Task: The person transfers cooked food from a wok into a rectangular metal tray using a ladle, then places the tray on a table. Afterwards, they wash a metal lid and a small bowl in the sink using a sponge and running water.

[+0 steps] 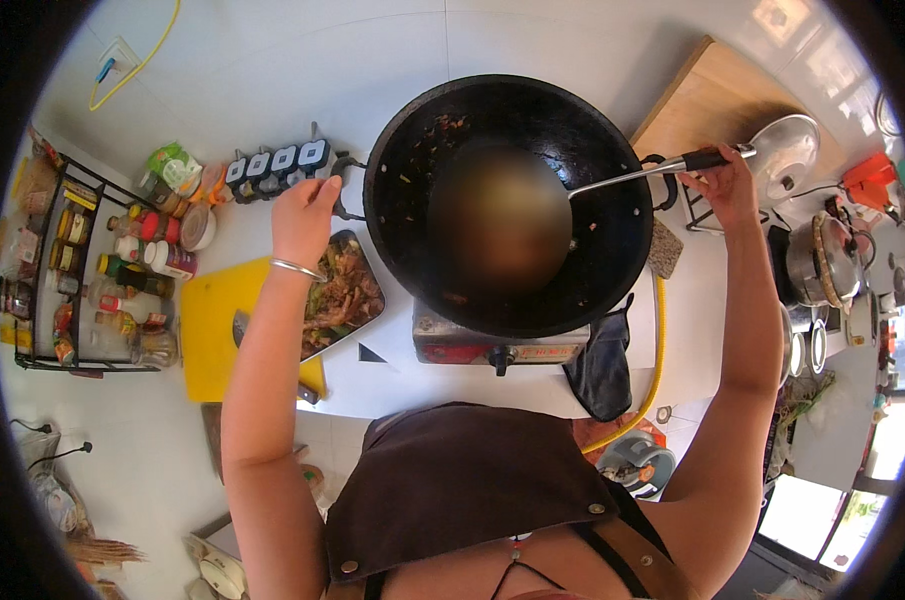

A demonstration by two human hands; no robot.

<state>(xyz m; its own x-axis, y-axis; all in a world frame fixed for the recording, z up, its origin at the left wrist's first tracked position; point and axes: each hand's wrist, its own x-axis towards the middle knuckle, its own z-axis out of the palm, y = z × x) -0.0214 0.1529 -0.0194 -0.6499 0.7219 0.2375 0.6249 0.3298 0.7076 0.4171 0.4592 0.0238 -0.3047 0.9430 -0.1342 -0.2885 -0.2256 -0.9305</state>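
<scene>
A large black wok point(512, 315) sits on a gas stove point(460, 337), slightly tilted towards me. My left hand point(306, 221), with a silver bangle at the wrist, is closed around the wok's left loop handle point(353, 216). In my right hand point(726, 187) is a metal cooking utensil point(632, 174), gripped by its dark handle near the wok's right handle point(670, 191). Its head ends inside the wok, where a blurred patch hides it. Bits of food cling to the wok's inner wall. Left of the stove, a tray of cooked meat and vegetables point(343, 292) lies partly behind my left wrist.
Under the tray is a yellow cutting board point(212, 322) with a knife point(307, 393). A spice-jar rack point(283, 161) and several bottles point(171, 259) stand left. A black cloth point(602, 375), yellow gas hose point(661, 337), pot lid point(794, 150) and wooden board point(692, 97) are right.
</scene>
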